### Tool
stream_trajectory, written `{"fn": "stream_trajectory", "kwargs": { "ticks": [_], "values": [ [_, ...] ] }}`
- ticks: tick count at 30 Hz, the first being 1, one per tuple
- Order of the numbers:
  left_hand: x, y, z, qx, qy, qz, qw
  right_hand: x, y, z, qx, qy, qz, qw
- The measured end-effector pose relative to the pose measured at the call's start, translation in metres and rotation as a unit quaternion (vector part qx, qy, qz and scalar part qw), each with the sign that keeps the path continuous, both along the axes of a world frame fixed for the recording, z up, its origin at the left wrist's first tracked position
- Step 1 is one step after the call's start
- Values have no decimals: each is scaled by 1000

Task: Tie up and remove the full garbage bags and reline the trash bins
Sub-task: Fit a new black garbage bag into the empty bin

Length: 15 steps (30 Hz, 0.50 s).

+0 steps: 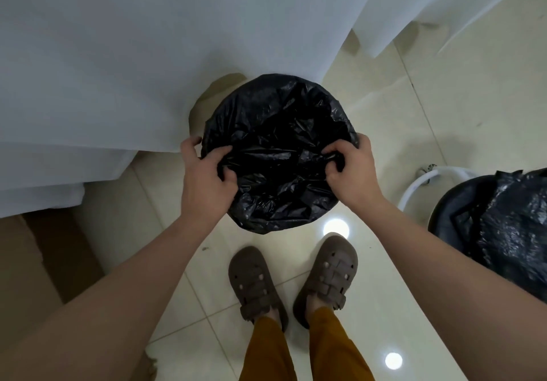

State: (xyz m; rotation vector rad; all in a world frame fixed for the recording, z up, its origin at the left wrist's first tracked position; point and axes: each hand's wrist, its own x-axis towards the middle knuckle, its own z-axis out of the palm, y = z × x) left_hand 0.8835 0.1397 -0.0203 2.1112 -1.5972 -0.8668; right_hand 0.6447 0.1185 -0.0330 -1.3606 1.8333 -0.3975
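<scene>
As you look straight down, your 2 feet in brown strapped sandals (291, 283) stand on the glossy pale tile floor (461, 108), with mustard trouser legs (302, 348) at the bottom edge. Just beyond your toes sits the round bin lined with a black garbage bag (281, 132), its plastic folded over the rim all the way round and crumpled down inside. Your left hand (204, 173) grips the bag at the near-left rim, thumb hooked inside and fingers curled around a fold. Your right hand (352, 167) pinches a bunch of plastic at the near-right rim, fingers curled tight. To your right, well apart, a second black bag (503, 232) rests against a white hoop-like rim (414, 185). At your left lies a brown cardboard box (35, 262). Farther off, a white cloth (148, 55) hangs down, touching the bin's far edge.
</scene>
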Motion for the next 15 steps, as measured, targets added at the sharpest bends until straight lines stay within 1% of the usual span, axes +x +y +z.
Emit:
{"fn": "stream_trajectory", "kwargs": {
  "ticks": [2,4,5,9,11,12,15],
  "values": [
    [-3,3,2,-18,33,-8,999,1,3,3,-3,-30,-1,1000],
    [-5,3,2,2,52,-16,999,2,6,4,-3,-49,8,999],
    [-4,3,0,23,46,-23,998,1,7,3,0,-45,19,999],
    [0,3,-8,123,-64,-67,988,-3,6,-3,19,25,54,998],
    [0,3,-11,145,-78,-59,985,-3,6,-3,22,29,52,998],
    [-1,4,-11,147,-65,-49,986,-2,6,-2,26,20,47,998],
    [-6,10,-6,129,19,-13,991,-1,13,4,33,-34,37,998]
  ]
}}
